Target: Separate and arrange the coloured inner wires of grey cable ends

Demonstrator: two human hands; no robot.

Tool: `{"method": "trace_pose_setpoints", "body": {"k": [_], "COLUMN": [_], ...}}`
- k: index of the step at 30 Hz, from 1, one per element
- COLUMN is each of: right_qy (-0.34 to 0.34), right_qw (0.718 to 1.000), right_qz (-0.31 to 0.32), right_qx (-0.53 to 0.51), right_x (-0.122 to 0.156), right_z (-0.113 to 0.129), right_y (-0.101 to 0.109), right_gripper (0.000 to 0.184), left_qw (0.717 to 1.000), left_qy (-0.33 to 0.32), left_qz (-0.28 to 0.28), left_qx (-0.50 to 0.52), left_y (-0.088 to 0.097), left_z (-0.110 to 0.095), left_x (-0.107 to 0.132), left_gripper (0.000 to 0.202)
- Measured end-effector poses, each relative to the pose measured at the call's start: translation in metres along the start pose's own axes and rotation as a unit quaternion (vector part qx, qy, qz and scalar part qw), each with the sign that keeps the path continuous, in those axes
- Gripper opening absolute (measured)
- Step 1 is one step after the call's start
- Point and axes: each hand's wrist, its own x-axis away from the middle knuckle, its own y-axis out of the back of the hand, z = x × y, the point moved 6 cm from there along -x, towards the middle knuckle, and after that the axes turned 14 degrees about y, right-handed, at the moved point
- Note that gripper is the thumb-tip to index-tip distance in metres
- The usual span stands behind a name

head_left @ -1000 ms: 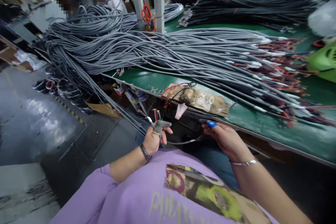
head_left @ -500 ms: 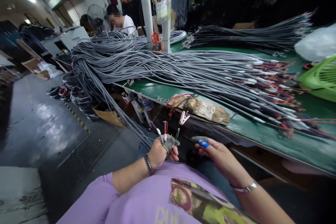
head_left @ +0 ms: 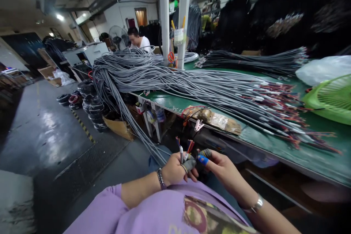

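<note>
Two grey cable ends (head_left: 181, 158): gripped by the left hand (head_left: 174, 170), long axis near twelve o'clock, coloured wires (head_left: 189, 146) on top.
Right hand (head_left: 222, 167): just beside, at three o'clock; thumb and forefinger narrow, whether pinching a wire I cannot tell.
Nearer hand: left, touching.
Grey cable bundle (head_left: 192, 80): on green bench (head_left: 164, 100), at twelve o'clock from hands.

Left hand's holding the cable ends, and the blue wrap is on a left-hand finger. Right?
Not quite: the blue wrap is on a digit of the right hand, as the head view shows. The left hand is indeed holding the cable ends.
</note>
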Motion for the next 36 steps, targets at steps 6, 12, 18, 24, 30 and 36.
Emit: {"method": "trace_pose_setpoints", "body": {"k": [6, 12, 18, 24, 30, 36], "right_qy": [0.007, 0.012, -0.001, -0.020, -0.013, -0.043], "right_qw": [0.999, 0.998, 0.998, 0.998, 0.996, 0.997], "right_qz": [0.035, 0.047, 0.013, 0.027, 0.055, -0.008], "right_qx": [-0.003, -0.039, -0.055, -0.053, -0.071, -0.060], "right_x": [-0.007, -0.011, -0.016, -0.030, -0.050, -0.054], "right_z": [0.022, 0.023, 0.022, 0.015, 0.014, -0.011], "right_y": [-0.012, -0.024, -0.031, -0.029, -0.017, 0.002], "right_gripper": [0.044, 0.039, 0.034, 0.028, 0.028, 0.033], "left_qw": [0.999, 0.998, 0.998, 0.999, 0.993, 0.995], "left_qy": [0.022, 0.038, 0.017, 0.027, 0.109, 0.074], "left_qz": [0.044, 0.022, -0.034, -0.025, 0.012, -0.065], "left_qx": [-0.020, 0.038, 0.050, 0.016, -0.038, 0.028], "left_y": [0.003, 0.015, 0.027, 0.029, 0.033, 0.040], "left_z": [-0.005, -0.005, -0.008, -0.007, -0.015, -0.017], "left_x": [0.013, 0.014, 0.012, -0.001, -0.021, -0.040], "left_gripper": [0.057, 0.052, 0.048, 0.048, 0.049, 0.049]}}
